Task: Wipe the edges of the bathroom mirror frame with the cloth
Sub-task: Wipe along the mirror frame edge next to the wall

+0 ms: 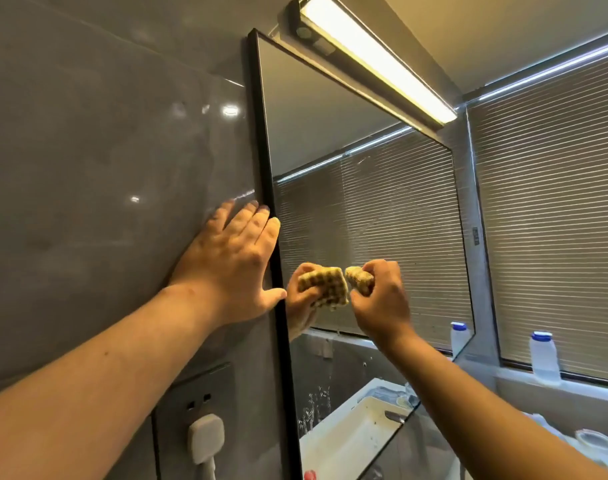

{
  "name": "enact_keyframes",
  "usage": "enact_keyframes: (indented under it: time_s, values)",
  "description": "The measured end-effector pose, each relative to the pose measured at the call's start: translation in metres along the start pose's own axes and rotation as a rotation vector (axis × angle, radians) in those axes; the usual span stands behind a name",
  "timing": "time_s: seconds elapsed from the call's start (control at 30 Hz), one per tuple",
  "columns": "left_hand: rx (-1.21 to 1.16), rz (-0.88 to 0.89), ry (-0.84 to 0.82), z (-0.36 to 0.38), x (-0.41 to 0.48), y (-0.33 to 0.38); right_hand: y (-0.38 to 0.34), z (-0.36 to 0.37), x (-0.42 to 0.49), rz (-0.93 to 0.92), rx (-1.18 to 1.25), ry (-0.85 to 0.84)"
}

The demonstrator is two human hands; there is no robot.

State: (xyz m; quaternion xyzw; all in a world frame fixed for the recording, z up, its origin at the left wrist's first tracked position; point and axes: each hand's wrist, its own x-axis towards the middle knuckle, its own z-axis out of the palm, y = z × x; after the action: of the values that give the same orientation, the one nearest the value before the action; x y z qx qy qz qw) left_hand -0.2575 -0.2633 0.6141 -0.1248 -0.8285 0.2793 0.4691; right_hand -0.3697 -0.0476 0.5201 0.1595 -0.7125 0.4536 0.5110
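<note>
Pressing flat against the glossy grey wall tiles [88, 168], your left hand [231, 261] lies with straight, spread fingers just beside the thin black mirror frame [266, 174], and its thumb and forefinger touch the left edge of this frame. Your right hand [382, 299] is curled tightly round the small yellow waffle-weave cloth [359, 279], so the cloth is bunched in the fist and only a part of it shows above the fingers. This cloth is held against the mirror glass [330, 116], a little to the right of the frame's left edge and apart from it; the glass shows the reflection of the cloth and of the hand directly beside them. Above the mirror, the long lit tube lamp [375, 57] runs along the top edge. Below your left arm a white plug [205, 438] sits in the grey wall socket [178, 410]. At the right, a white plastic bottle with a blue cap [543, 356] stands on the sill before the grey slatted window blind [555, 202].
</note>
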Motion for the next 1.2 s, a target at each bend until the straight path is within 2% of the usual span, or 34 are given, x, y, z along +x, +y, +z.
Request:
enact_keyframes:
  time_s: [0.13,0.27,0.37,0.47,0.53,0.63,0.7,0.83,0.93,1.13,1.2]
  values:
    - [0.132,-0.081,-0.062,0.001,0.002,0.002,0.015,0.018,-0.023,-0.151,0.098,-0.128]
    - [0.239,-0.046,-0.121,0.006,0.003,0.004,0.022,0.023,-0.034,-0.183,0.177,-0.081]
    - [0.253,-0.056,-0.114,0.006,0.003,0.004,0.011,0.03,-0.051,-0.349,0.2,-0.05]
    - [0.264,-0.066,-0.121,0.005,0.001,0.006,0.004,0.032,-0.063,-0.488,0.258,-0.111]
    - [0.26,-0.07,-0.122,0.003,0.0,0.007,0.008,0.031,-0.054,-0.435,0.283,-0.143]
    - [0.244,-0.085,-0.118,0.003,-0.002,0.009,0.017,0.027,-0.03,-0.178,0.322,-0.107]
    - [0.24,-0.088,-0.113,0.003,-0.003,0.01,0.022,0.024,-0.01,-0.045,0.265,-0.052]
    - [0.237,-0.088,-0.105,0.002,-0.003,0.011,0.022,0.023,0.011,0.087,0.269,-0.005]
    - [0.238,-0.086,-0.099,0.003,-0.003,0.011,0.019,0.029,0.003,0.107,0.327,0.009]
    - [0.227,-0.084,-0.081,0.002,-0.004,0.011,-0.018,0.044,-0.044,-0.321,0.392,0.052]
    - [0.219,-0.081,-0.078,0.003,-0.004,0.011,-0.024,0.047,-0.048,-0.409,0.378,0.045]
